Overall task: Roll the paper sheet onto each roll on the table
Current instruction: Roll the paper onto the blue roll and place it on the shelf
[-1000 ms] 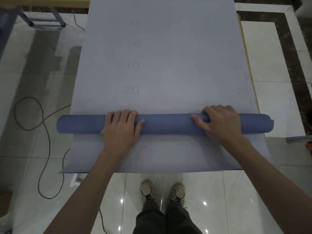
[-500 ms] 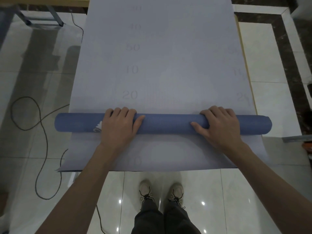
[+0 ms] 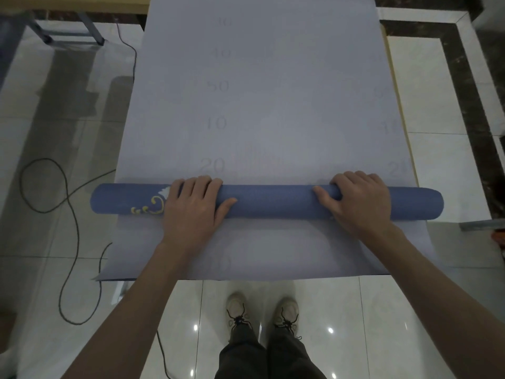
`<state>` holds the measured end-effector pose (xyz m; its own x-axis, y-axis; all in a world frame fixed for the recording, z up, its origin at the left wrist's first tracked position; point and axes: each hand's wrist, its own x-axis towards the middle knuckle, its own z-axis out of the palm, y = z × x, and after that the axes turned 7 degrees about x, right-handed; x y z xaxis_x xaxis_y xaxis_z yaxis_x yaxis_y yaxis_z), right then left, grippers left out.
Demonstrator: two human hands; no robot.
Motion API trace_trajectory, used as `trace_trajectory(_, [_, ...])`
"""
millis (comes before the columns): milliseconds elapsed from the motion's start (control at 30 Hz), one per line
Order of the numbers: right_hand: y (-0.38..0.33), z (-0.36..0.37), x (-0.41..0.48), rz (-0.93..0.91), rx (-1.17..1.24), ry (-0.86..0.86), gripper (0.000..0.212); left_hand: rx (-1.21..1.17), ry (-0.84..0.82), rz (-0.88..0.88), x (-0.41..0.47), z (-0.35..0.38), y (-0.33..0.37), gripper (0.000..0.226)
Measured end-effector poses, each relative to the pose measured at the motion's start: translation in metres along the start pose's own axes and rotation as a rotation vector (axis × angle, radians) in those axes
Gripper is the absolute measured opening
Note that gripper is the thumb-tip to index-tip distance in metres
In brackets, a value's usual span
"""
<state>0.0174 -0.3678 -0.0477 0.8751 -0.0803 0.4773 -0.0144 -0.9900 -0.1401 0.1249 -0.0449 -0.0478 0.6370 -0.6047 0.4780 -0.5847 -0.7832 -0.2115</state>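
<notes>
Gripping the roll on the sheet.
Our left hand and right hand curl round it, either side of its middle.

The paper sheet is a pale lavender-grey, printed with faint grey numerals in columns: 30, 40, 50, 10, 20. The roll is a deeper, muted blue with a fine speckled grain; towards one end it bears a yellow scroll ornament and a small white motif. The table edge beside the sheet is light tan. The floor is glossy white tile, framed by a dark brown marbled border. A black cable loops over it. The shoes are beige with black laces, the trousers dark grey.
</notes>
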Motion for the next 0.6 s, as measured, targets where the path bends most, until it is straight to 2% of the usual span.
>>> trace_trajectory(133, [-0.003,-0.006,-0.005,-0.016,0.015,-0.001,0.057,-0.013,-0.036,0.037,0.009,0.004,-0.005,0.058])
trace_trajectory(367, [-0.002,-0.001,0.0,0.018,0.019,-0.008,0.064,0.007,-0.019,0.045,-0.002,-0.002,-0.008,0.055])
trace_trajectory(500, [-0.004,-0.005,-0.006,0.001,0.021,0.005,0.054,-0.017,-0.036,0.076,0.012,0.004,-0.013,0.057])
trace_trajectory(600, [-0.003,-0.003,-0.007,-0.017,-0.022,-0.014,0.061,-0.027,-0.022,0.068,0.011,0.003,-0.012,0.054])
